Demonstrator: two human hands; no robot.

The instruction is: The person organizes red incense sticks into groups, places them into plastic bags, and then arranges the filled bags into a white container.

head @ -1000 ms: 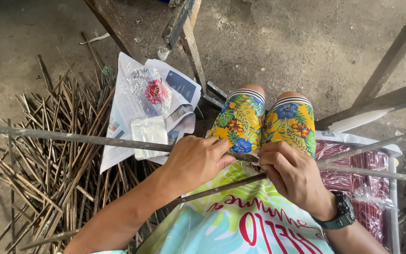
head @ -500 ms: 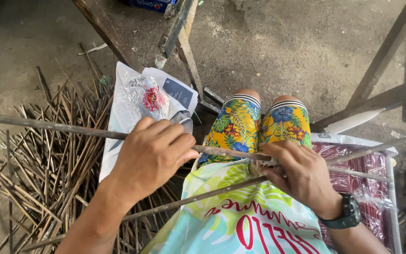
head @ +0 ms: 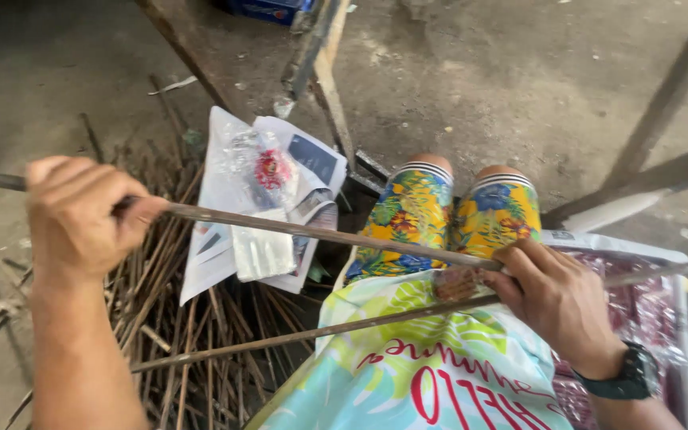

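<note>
My left hand is closed around a long thin brown stick far out on the left, above a heap of similar sticks. My right hand, with a black wristwatch, pinches the same stick over my lap, next to a small reddish-brown wad wrapped on it. A second long stick lies slanted across my lap below the first. I wear flowered yellow shorts and a pale printed shirt.
Newspaper with clear plastic bags and a red item lies on the concrete floor at the centre left. A white tray of dark red sticks under plastic sits at my right. Wooden frame legs stand ahead and at the right.
My left hand has slid leftward along the stick, from beside my right hand out to the far left. My right hand stays at the stick over my lap.
</note>
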